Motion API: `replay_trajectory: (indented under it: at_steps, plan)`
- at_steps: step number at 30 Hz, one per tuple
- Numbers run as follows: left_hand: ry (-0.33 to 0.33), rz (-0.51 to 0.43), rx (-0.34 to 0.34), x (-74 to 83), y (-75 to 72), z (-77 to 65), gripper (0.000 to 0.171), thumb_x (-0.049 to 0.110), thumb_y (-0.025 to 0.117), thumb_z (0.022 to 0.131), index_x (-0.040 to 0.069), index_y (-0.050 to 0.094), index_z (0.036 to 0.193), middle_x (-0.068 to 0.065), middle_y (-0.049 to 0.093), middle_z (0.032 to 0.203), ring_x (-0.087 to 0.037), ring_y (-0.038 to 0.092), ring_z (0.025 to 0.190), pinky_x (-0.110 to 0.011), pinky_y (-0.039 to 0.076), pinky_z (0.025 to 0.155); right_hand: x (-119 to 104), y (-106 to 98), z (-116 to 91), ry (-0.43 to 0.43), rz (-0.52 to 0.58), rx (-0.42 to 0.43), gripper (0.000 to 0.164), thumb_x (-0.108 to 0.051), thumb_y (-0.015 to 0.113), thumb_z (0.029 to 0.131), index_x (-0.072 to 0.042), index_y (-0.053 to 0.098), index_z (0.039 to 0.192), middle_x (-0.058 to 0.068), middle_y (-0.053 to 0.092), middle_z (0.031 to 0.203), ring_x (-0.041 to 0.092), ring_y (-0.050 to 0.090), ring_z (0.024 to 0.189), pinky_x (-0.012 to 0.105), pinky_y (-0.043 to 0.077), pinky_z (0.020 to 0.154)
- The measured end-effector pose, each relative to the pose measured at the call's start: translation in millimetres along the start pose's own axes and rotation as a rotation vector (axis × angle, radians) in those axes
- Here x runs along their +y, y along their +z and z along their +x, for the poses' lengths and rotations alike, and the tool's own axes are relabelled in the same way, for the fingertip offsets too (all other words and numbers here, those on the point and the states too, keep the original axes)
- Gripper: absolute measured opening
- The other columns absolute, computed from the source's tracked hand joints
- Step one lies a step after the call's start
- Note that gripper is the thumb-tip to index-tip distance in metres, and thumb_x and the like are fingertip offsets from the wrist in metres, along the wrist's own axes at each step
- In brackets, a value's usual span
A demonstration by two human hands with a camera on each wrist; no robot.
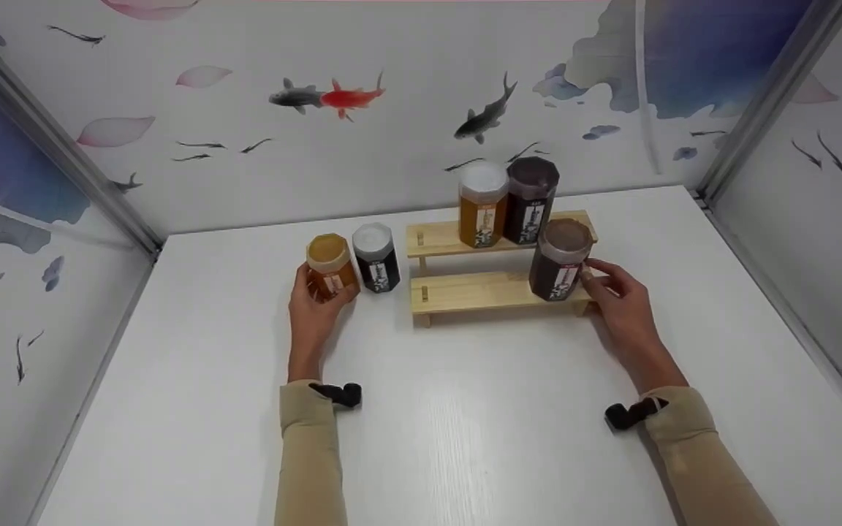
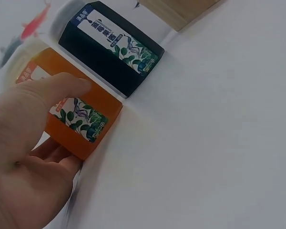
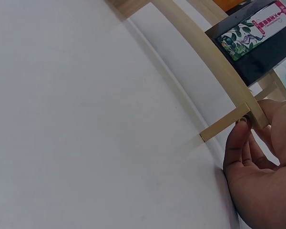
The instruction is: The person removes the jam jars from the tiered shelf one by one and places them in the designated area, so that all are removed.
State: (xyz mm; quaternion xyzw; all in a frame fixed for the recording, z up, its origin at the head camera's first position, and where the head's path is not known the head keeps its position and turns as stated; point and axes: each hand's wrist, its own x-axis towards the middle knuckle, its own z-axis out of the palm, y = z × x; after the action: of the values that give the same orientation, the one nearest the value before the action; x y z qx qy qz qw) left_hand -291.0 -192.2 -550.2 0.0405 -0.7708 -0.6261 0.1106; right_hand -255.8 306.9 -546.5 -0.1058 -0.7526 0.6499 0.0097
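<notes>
My left hand (image 1: 316,310) grips an orange-filled jar (image 2: 97,86), thumb across its label and fingers around the far side. Close beside that jar stands a dark jar with a white lid (image 1: 376,259). On the right, my right hand (image 1: 622,303) pinches the end of the lower board of a two-step wooden rack (image 3: 214,67); part of its fingers is hidden behind the board. A dark jar with a brownish lid (image 1: 561,259) stands at that end of the lower step, right next to the fingers.
On the rack's upper step an orange jar with a white lid (image 1: 483,208) and a dark jar (image 1: 531,201) stand side by side. The white table (image 1: 450,409) meets a back wall (image 1: 231,183) printed with fish, just behind the rack.
</notes>
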Motion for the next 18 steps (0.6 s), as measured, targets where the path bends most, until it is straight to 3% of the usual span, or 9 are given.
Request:
replay_trajectory:
  at_steps: [5,9,12,14,18]
  plan:
    - [0.056,0.018,0.037,14.1,2.1,0.1,0.104,0.021,0.09,0.089,0.02,0.026,0.172,-0.013,0.044,0.167,-0.028,0.039,0.157,-0.052,0.032,0.133,1,2,1,0.003,-0.017,0.001,0.053,-0.047,0.066,0.107,-0.029,0.056,0.156,0.002,0.06,0.124,0.014,0.06,0.106,0.02,0.058,0.082]
    - [0.157,0.046,0.186,38.2,9.4,-1.6,0.108,0.035,0.092,0.088,0.02,0.025,0.172,-0.013,0.037,0.171,-0.027,0.028,0.163,-0.062,0.025,0.134,1,0,1,0.018,-0.001,-0.014,0.054,-0.048,0.066,0.107,-0.03,0.054,0.157,0.003,0.059,0.127,0.015,0.059,0.107,0.02,0.058,0.082]
    - [0.243,0.046,0.289,63.3,19.7,-7.5,0.095,0.035,0.089,0.091,0.021,0.035,0.167,-0.006,0.044,0.166,-0.023,0.033,0.16,-0.059,0.031,0.132,1,-2,0,0.026,0.026,-0.023,0.054,-0.047,0.066,0.107,-0.03,0.054,0.158,0.003,0.058,0.127,0.016,0.059,0.107,0.022,0.059,0.082]
    - [0.308,0.026,0.311,80.0,28.5,-13.2,0.08,0.031,0.087,0.094,0.021,0.044,0.161,-0.002,0.052,0.159,-0.019,0.042,0.153,-0.054,0.04,0.128,1,-2,1,0.02,0.019,-0.024,0.054,-0.047,0.065,0.108,-0.03,0.054,0.158,0.003,0.058,0.128,0.016,0.06,0.108,0.021,0.06,0.083]
    - [0.435,-0.021,0.217,105.0,54.7,-25.8,0.053,0.022,0.082,0.099,0.013,0.06,0.146,-0.003,0.065,0.142,-0.016,0.058,0.137,-0.046,0.052,0.119,2,-2,1,0.011,-0.003,-0.017,0.055,-0.049,0.065,0.107,-0.03,0.054,0.158,0.003,0.058,0.129,0.016,0.06,0.11,0.021,0.06,0.085]
